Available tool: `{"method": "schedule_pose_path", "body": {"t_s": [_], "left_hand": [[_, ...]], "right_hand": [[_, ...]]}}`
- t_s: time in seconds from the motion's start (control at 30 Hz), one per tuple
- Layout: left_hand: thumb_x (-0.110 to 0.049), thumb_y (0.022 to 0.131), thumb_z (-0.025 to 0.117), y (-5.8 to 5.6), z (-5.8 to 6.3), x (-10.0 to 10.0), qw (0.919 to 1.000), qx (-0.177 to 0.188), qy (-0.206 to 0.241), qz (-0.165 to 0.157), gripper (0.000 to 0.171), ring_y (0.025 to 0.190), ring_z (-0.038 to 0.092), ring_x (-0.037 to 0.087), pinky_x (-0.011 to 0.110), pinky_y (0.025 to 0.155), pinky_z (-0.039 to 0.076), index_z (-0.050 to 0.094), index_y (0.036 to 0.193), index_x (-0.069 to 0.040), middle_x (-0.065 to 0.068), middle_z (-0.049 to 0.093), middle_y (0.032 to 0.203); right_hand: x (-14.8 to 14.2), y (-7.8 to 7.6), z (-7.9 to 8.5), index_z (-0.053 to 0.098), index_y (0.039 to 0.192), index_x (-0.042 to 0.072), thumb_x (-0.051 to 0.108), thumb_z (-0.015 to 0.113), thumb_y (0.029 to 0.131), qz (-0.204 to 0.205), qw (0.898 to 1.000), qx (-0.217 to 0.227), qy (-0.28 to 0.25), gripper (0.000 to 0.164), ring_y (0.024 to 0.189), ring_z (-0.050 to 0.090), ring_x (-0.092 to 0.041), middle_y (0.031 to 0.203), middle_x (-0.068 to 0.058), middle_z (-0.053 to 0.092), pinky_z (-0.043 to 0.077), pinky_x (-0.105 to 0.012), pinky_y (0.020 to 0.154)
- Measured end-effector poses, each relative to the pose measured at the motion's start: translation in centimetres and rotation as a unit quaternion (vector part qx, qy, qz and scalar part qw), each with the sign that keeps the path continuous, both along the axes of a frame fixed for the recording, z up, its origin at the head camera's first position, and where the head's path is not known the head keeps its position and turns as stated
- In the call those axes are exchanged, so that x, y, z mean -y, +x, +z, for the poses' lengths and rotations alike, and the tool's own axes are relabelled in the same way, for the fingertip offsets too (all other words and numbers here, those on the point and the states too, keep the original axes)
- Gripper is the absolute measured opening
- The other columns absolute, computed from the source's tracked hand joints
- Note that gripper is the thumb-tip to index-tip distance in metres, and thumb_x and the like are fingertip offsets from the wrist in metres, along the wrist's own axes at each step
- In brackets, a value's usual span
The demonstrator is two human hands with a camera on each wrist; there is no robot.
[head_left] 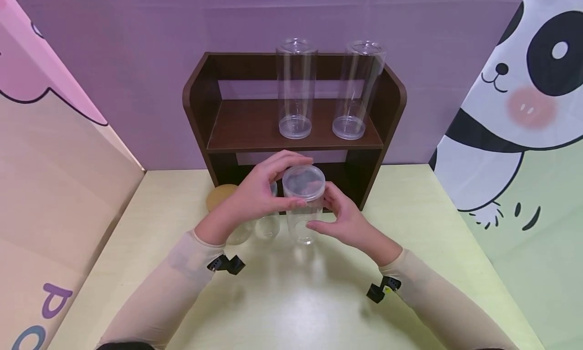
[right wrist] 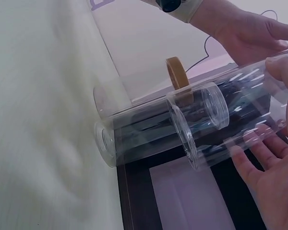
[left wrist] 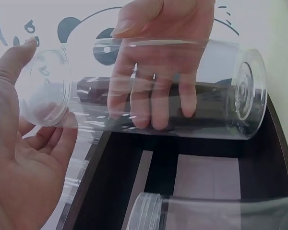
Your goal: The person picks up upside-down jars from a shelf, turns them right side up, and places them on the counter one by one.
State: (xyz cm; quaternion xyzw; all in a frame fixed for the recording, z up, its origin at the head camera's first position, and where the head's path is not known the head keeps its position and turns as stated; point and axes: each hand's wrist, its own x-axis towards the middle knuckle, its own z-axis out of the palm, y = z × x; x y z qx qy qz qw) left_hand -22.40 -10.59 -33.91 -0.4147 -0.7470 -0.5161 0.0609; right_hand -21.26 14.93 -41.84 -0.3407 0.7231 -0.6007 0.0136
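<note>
A tall clear plastic jar (head_left: 302, 227) with a clear lid (head_left: 303, 182) is held upright in front of the shelf. In the right wrist view its base is raised off the table. My left hand (head_left: 261, 188) grips the lid end, thumb on the near side and fingers behind. Lower down, my right hand (head_left: 346, 219) holds the body between thumb and fingers; those fingers show through the clear wall in the left wrist view. Just behind, on the table, stand another clear jar (head_left: 267, 227) and one with a tan lid (head_left: 220, 195), both partly hidden by my left hand.
A dark brown two-tier shelf (head_left: 255, 122) stands at the back of the pale table (head_left: 291, 304). Two tall clear jars (head_left: 296, 92) stand on its upper board, towards the right. Printed cloth walls close in both sides and the back.
</note>
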Motion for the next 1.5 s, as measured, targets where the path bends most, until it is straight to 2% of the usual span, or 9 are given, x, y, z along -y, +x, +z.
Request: {"method": "schedule_pose_path", "body": {"t_s": [0.13,0.23,0.37,0.5,0.63,0.73,0.83,1.13,1.5], "left_hand": [[-0.013,0.088,0.096,0.2,0.2,1.6,0.9961,-0.066,-0.001,0.059,0.069,0.134,0.062,0.023,0.037,0.118,0.051,0.065,0.15,-0.006,0.008,0.065,0.146],[-0.011,0.092,0.091,0.1,0.5,3.5,0.9803,-0.128,0.045,0.144,0.05,0.124,0.067,0.025,0.034,0.11,0.055,0.072,0.137,-0.002,0.011,0.071,0.133],[-0.009,0.097,0.083,-0.3,0.9,6.4,0.936,-0.177,0.113,0.283,0.026,0.107,0.068,0.019,0.026,0.099,0.057,0.076,0.118,0.004,0.014,0.074,0.116],[-0.01,0.097,0.082,-0.9,1.0,8.7,0.884,-0.197,0.139,0.401,0.022,0.102,0.065,0.014,0.022,0.094,0.054,0.075,0.112,0.006,0.019,0.072,0.11],[-0.007,0.093,0.084,-1.8,0.6,9.8,0.8546,-0.176,0.152,0.465,0.031,0.105,0.064,0.017,0.021,0.093,0.053,0.071,0.116,0.009,0.02,0.069,0.113],[-0.009,0.092,0.085,-2.5,0.2,10.4,0.857,-0.138,0.148,0.474,0.045,0.108,0.066,0.021,0.02,0.094,0.055,0.067,0.131,0.005,0.019,0.067,0.123],[-0.012,0.093,0.087,-3.2,-0.4,11.0,0.8708,-0.109,0.134,0.46,0.057,0.11,0.07,0.022,0.018,0.095,0.058,0.065,0.144,-0.004,0.013,0.068,0.13],[-0.012,0.097,0.087,-4.0,-1.7,12.1,0.893,-0.052,0.131,0.427,0.049,0.111,0.072,0.013,0.02,0.092,0.061,0.074,0.144,-0.016,0.003,0.071,0.127],[-0.009,0.1,0.084,-4.4,-2.4,12.6,0.9006,-0.028,0.129,0.414,0.05,0.116,0.069,0.013,0.02,0.096,0.06,0.072,0.148,-0.016,0.005,0.069,0.133]], "right_hand": [[0.1,-0.1,-0.1,0.05,0.152,-0.002,-0.012,0.086,0.087,0.001,1.0,-0.005,-0.01,0.075,0.125,0.068,-0.027,0.144,-0.017,0.063,0.055,-0.032,0.112],[0.1,-0.2,-0.3,0.051,0.151,-0.002,-0.012,0.086,0.087,-0.004,1.0,-0.006,-0.013,0.074,0.122,0.068,-0.025,0.142,-0.016,0.064,0.055,-0.031,0.111],[0.0,-0.4,-0.5,0.052,0.151,-0.001,-0.011,0.086,0.087,-0.011,1.0,-0.004,-0.01,0.073,0.12,0.069,-0.025,0.141,-0.015,0.064,0.056,-0.032,0.111],[-0.1,-0.5,-0.7,0.052,0.152,0.001,-0.011,0.086,0.087,-0.013,1.0,0.0,-0.006,0.075,0.121,0.068,-0.027,0.143,-0.015,0.064,0.056,-0.033,0.112],[-0.1,-0.7,-0.8,0.051,0.152,0.001,-0.011,0.087,0.087,-0.014,1.0,0.004,-0.003,0.075,0.122,0.069,-0.028,0.144,-0.016,0.063,0.056,-0.038,0.113],[-0.1,-0.7,-0.7,0.051,0.153,0.0,-0.01,0.087,0.087,-0.018,1.0,0.007,0.001,0.076,0.122,0.069,-0.03,0.144,-0.017,0.063,0.056,-0.043,0.114],[-0.2,-0.8,-0.6,0.051,0.153,0.001,-0.01,0.087,0.087,-0.022,1.0,0.012,0.006,0.076,0.122,0.069,-0.032,0.145,-0.017,0.063,0.055,-0.049,0.114],[-0.4,-1.1,-1.1,0.05,0.154,0.003,-0.01,0.086,0.088,-0.022,1.0,0.016,0.009,0.076,0.124,0.069,-0.032,0.146,-0.015,0.062,0.056,-0.048,0.114],[0.0,-1.8,-1.3,0.051,0.155,0.006,-0.007,0.087,0.089,-0.02,1.0,0.021,0.012,0.076,0.127,0.068,-0.034,0.147,-0.013,0.062,0.058,-0.044,0.111]]}}
